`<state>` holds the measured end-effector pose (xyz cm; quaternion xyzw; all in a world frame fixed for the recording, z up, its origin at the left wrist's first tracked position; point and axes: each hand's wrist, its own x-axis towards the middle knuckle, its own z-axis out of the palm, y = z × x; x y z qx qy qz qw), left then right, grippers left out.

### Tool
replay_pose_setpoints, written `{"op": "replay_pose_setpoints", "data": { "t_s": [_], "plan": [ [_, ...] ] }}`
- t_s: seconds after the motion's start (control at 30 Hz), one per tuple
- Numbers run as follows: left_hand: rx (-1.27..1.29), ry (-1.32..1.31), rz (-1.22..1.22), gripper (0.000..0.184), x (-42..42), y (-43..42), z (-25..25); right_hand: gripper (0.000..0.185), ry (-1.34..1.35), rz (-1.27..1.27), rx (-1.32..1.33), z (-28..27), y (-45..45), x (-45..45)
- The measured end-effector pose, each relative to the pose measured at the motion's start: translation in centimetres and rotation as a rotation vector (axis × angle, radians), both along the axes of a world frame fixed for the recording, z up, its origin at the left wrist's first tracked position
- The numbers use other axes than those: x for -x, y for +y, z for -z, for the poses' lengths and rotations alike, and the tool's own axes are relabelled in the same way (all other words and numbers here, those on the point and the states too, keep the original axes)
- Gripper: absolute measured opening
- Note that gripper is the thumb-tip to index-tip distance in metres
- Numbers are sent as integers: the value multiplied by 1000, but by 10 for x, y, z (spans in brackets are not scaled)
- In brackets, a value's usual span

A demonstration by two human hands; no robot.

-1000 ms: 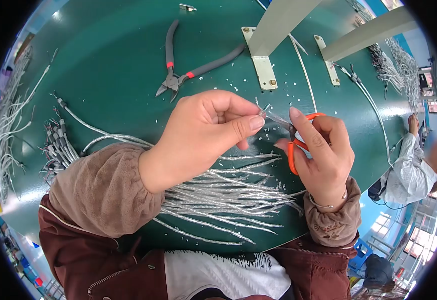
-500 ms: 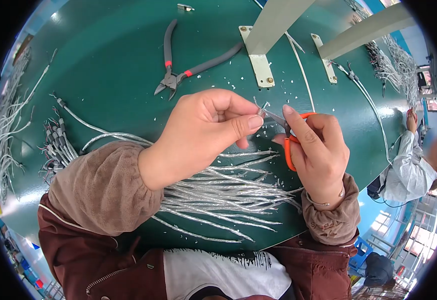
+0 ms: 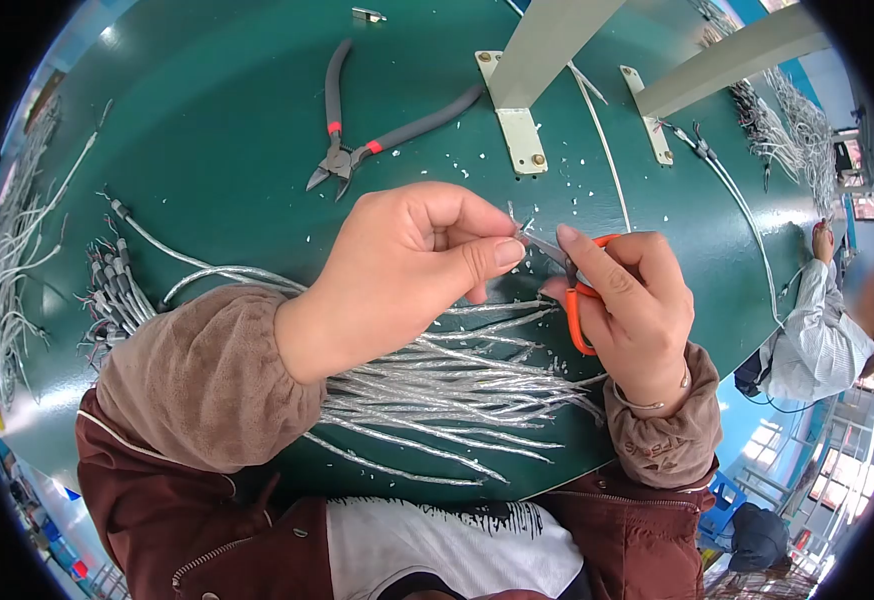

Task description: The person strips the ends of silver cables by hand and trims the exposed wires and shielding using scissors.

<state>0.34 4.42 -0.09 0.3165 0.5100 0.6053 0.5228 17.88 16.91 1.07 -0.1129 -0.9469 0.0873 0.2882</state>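
Between the thumb and fingers of my left hand (image 3: 407, 270) is the end of a cable, with thin frayed strands (image 3: 515, 218) poking out past the fingertips. My right hand (image 3: 642, 305) grips orange-handled scissors (image 3: 576, 318), my fingers around the loops. The scissor blades point left and reach those strands; whether they touch them I cannot tell. Under both hands lies a bundle of silvery cables (image 3: 437, 390), spread across the green table. Most of the held cable is hidden behind my left hand.
Grey-handled cutting pliers (image 3: 339, 160) lie with handles spread beyond my left hand. Two metal legs are bolted down by a near bracket (image 3: 523, 140) and another bracket (image 3: 649, 115). More cables (image 3: 117, 285) lie left. A co-worker's sleeve (image 3: 807, 300) shows at right.
My right hand and the scissors have shifted slightly left, and the loops look a little closer together. My left hand stays nearly in place, holding the cable end.
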Motion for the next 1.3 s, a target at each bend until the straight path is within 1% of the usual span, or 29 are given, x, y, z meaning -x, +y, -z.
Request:
{"op": "replay_pose_setpoints", "data": {
  "t_s": [0.3,0.43,0.63,0.8,0.9,1.0,1.13,1.3],
  "plan": [
    [-6,-97,76,14,1,-2,-2,45,-21,-102,193,0,4,0],
    [7,-256,162,14,5,-2,-5,46,-11,-139,239,1,7,0],
    [-4,-410,246,15,5,-2,-2,48,31,-199,216,1,11,0],
    [-10,-391,265,15,5,-1,-3,47,36,-199,160,-2,8,0],
    [-21,-318,205,13,5,0,-2,46,52,-150,78,-5,10,-1],
    [-26,-331,119,11,3,0,0,45,76,-98,-4,-2,9,-2],
    [-34,-338,124,11,4,0,0,46,90,-55,-73,-1,9,-2],
    [-31,-339,124,12,3,0,0,48,98,-36,-81,0,7,-1]
  ]
}}
